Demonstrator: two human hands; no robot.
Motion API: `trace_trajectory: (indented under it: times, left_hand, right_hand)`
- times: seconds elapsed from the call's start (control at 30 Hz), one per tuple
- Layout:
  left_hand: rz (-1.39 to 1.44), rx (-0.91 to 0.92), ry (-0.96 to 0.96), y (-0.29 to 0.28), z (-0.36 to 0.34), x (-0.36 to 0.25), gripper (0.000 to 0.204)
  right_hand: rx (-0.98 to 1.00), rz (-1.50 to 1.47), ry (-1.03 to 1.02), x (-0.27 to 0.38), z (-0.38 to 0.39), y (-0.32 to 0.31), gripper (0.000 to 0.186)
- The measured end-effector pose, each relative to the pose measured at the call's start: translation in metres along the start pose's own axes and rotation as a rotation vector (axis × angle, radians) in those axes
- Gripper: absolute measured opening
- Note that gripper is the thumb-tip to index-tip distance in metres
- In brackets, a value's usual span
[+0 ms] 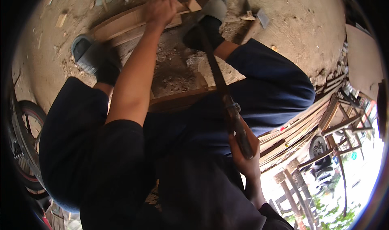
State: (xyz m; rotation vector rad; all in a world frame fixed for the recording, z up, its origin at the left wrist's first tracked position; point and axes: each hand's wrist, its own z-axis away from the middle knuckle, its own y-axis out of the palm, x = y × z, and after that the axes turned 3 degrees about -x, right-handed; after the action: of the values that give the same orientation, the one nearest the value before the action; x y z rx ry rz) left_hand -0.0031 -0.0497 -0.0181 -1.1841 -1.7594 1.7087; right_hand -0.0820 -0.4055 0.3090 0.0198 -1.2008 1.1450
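Near the top of the head view, my left hand (161, 12) is closed over a wooden board (121, 24) lying low across the ground. My right hand (245, 149), at the lower right, grips the dark handle of a hand saw (219, 76). The saw's long, narrow blade slants up and away, its far end beside the board's right end and my right foot. Wire seems to bind the handle where the blade enters. A small wood block (193, 5) shows at the board's right end. Blur hides whether the blade touches the wood.
My feet, in grey clogs (90, 59), stand either side of the board. A dark-headed tool (262, 18) lies beyond my right foot. Wood scraps (61, 19) dot the dirt floor. Stacked planks (300, 128) lie at right; a motorbike wheel (30, 124) stands at left.
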Motion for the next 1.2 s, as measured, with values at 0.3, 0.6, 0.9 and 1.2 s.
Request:
trace_trajectory:
  times: [0.3,0.6,0.9,1.2]
  left_hand:
    - [-0.04,-0.185,0.358,-0.018,0.016,0.028,0.076]
    - [-0.14,0.179,0.394,-0.028,-0.002,0.022,0.089]
    - [-0.054,0.341,0.25,-0.046,-0.024,0.019,0.1]
    - [0.085,0.412,0.301,-0.058,-0.014,0.022,0.1]
  right_hand:
    - [-0.076,-0.281,0.151,-0.011,-0.042,0.01,0.051]
    - [-0.099,-0.289,0.056,-0.026,-0.068,0.023,0.051]
    - [-0.094,-0.282,0.112,-0.007,-0.035,-0.003,0.054]
    - [-0.102,-0.3,0.094,-0.018,-0.02,-0.015,0.052]
